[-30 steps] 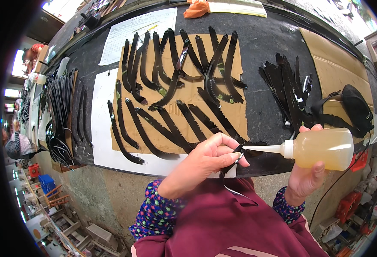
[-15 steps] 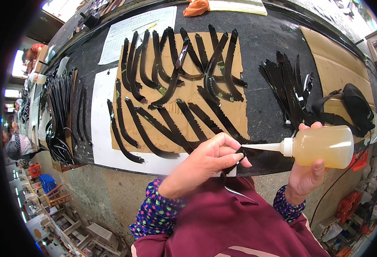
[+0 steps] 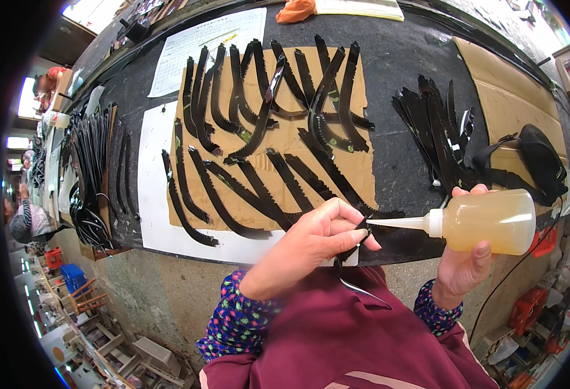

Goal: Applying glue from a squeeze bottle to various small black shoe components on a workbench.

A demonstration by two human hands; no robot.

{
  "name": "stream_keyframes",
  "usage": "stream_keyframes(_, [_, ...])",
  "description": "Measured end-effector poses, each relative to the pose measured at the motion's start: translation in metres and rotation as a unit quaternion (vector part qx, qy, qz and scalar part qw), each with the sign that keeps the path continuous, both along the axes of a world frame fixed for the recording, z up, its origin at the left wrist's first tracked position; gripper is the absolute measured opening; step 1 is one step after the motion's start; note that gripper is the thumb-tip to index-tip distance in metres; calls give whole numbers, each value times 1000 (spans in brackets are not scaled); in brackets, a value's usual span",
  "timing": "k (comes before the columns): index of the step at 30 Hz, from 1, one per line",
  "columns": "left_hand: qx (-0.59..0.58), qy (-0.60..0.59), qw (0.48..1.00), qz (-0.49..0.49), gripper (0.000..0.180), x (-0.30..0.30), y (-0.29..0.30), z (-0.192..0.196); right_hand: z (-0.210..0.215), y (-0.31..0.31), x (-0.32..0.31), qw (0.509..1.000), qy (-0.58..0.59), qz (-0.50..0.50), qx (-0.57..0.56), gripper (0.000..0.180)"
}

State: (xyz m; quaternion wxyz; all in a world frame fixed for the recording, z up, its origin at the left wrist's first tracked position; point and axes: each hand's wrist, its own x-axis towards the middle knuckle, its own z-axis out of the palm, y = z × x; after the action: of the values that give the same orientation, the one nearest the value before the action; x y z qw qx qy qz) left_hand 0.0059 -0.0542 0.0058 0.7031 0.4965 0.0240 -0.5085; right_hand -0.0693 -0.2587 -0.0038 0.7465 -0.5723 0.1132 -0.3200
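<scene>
My left hand [image 3: 314, 243] pinches a thin black strip [image 3: 342, 267] whose end hangs down, edged in white, in front of the maroon apron. In my right hand [image 3: 454, 275] a clear squeeze bottle [image 3: 489, 222] of pale yellow liquid lies nearly level. Its long white nozzle [image 3: 398, 223] points left, with the tip at the strip by my left fingertips. Whether the tip touches the strip, or any liquid comes out, I cannot tell. Beyond my hands, several curved black strips with toothed edges [image 3: 348, 97] lie spread over a cardboard sheet [image 3: 360, 170].
A bundle of black strips [image 3: 90, 175] lies at the left and a looser pile [image 3: 427, 129] at the right. A black strapped item [image 3: 541, 159] rests on brown cardboard [image 3: 505, 84]. White sheets [image 3: 155, 155] lie on the dark table [image 3: 401, 58]. Other people are at the far left.
</scene>
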Motion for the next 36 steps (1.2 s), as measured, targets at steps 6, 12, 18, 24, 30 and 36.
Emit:
stream_keyframes(6, [-2, -5, 1000, 1, 14, 0, 1, -2, 0, 0, 0, 1000, -3, 4, 3, 79])
stream_keyframes(12, [-11, -5, 1000, 9, 15, 0, 1, -3, -1, -2, -2, 1000, 2, 16, 14, 79])
stream_keyframes(18, [-19, -5, 1000, 15, 15, -1, 2, -6, -2, -2, -3, 1000, 0, 11, 14, 79])
stream_keyframes(24, [-9, -17, 1000, 11, 16, 0, 2, -5, 0, -2, -3, 1000, 10, 21, 15, 80])
stream_keyframes(30, [-9, -20, 1000, 14, 16, 1, 2, -4, -1, -2, -3, 999, 10, 19, 24, 82])
stream_keyframes(36, [0, -20, 1000, 18, 15, 1, 2, -5, 0, -3, -4, 1000, 9, 16, 23, 82])
